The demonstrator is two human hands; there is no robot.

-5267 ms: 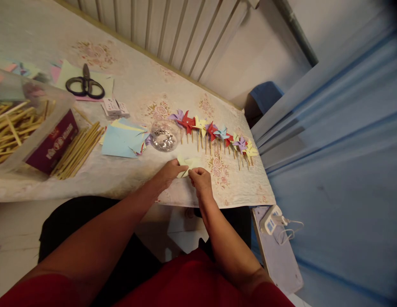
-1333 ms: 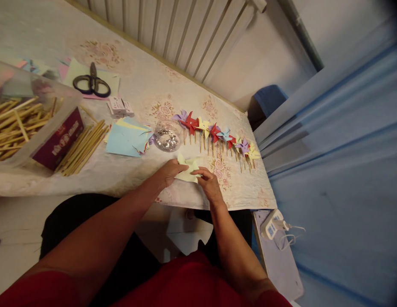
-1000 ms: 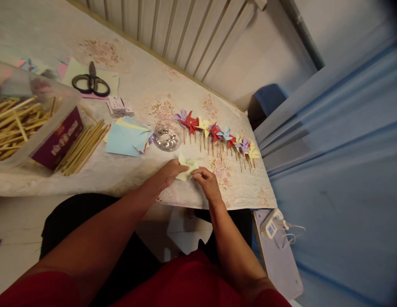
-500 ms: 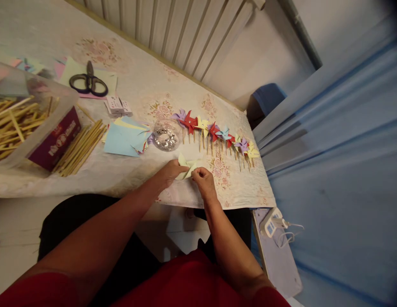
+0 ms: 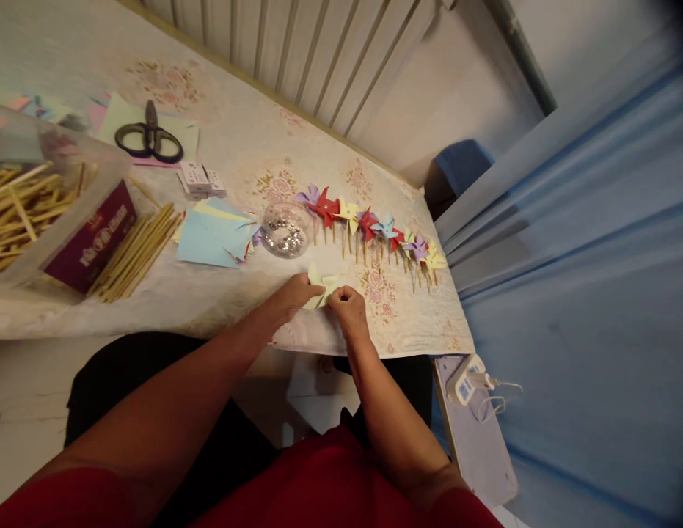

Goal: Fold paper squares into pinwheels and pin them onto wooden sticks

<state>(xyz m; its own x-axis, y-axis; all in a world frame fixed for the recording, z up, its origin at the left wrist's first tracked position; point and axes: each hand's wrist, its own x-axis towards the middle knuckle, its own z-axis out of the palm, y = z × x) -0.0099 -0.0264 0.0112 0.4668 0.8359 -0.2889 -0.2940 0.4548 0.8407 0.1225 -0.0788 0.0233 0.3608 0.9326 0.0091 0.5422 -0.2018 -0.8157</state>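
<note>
A pale yellow sheet of paper (image 5: 318,281), partly folded into points, lies near the front edge of the table (image 5: 231,147). My left hand (image 5: 295,295) presses down on its left side with closed fingers. My right hand (image 5: 348,311) pinches a flap at the sheet's middle. Just beyond them stands a small clear bowl of silver pins (image 5: 285,235). A row of several finished paper pinwheels on sticks (image 5: 371,229) lies to the right of the bowl.
A stack of light blue and yellow paper squares (image 5: 212,236) lies left of the bowl, next to loose bamboo sticks (image 5: 135,255). A clear tub of sticks with a purple box (image 5: 49,213) stands far left. Black scissors (image 5: 148,141) rest on paper behind. A power strip (image 5: 469,374) sits below right.
My right hand has drawn one flap of the yellow sheet in toward its middle. My left hand has stayed pressed on the sheet. The view has shifted slightly.
</note>
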